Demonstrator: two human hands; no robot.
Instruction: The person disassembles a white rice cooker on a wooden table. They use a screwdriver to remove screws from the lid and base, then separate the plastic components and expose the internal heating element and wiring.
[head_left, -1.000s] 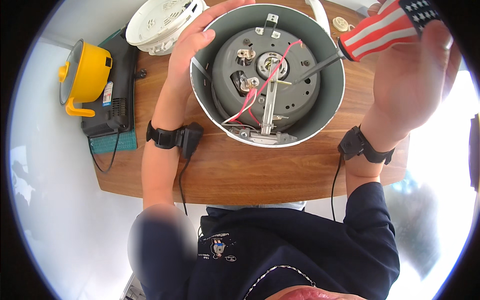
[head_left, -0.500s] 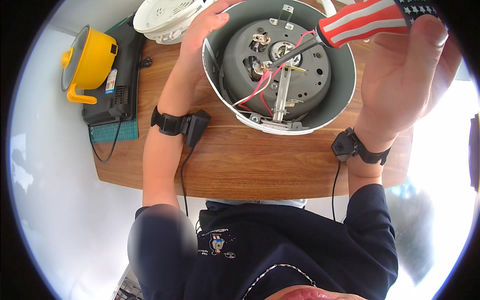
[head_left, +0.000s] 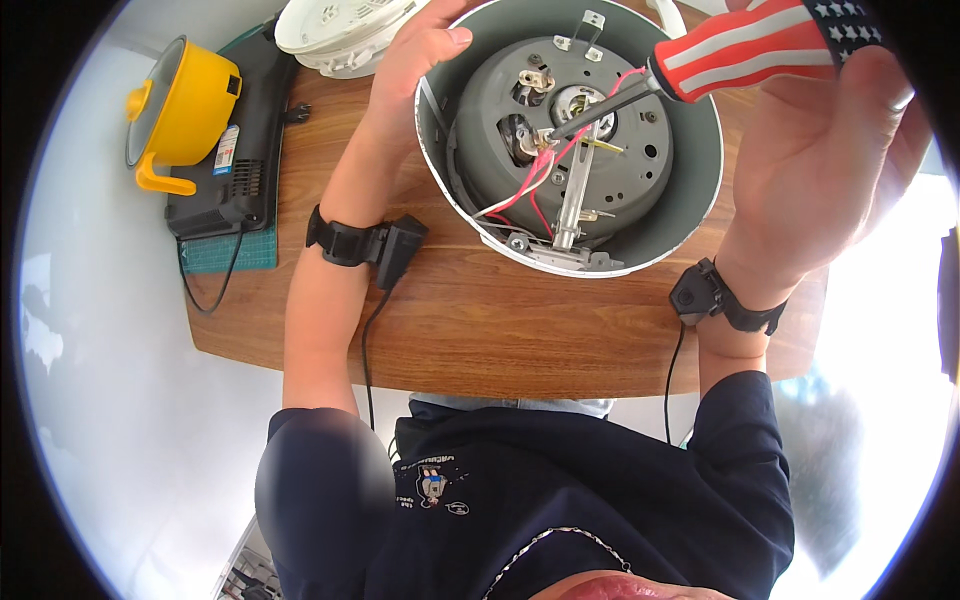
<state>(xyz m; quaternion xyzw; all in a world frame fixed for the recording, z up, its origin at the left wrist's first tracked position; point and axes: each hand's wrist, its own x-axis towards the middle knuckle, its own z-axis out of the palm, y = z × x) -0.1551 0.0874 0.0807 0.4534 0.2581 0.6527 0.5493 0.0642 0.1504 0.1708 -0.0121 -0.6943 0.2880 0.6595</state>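
Observation:
A round housing, like a rice cooker body (head_left: 700,210), stands on the table with its open side facing me. Inside it sits a grey metal dome (head_left: 620,190) with holes, terminals, a metal strip and pink and white wires (head_left: 528,186). My left hand (head_left: 428,55) grips the housing's left rim, its thumb at the edge; the other fingers are partly hidden. In my right hand (head_left: 825,150) is a screwdriver (head_left: 745,52) with a red-and-white striped, starred handle. Its shaft slants down to the left, and its tip meets a terminal beside the wires.
To the left, a yellow pot (head_left: 200,110) lies tilted on a black appliance (head_left: 215,205), over a green cutting mat (head_left: 205,255). A white plastic lid-like part (head_left: 340,35) rests behind my left arm. Cables hang from both wrist devices past the wooden table's (head_left: 480,340) near edge.
The housing has shifted slightly right and toward me, with the screwdriver and my hands moving along. The tip stays at the same terminal. The view has also shifted a little.

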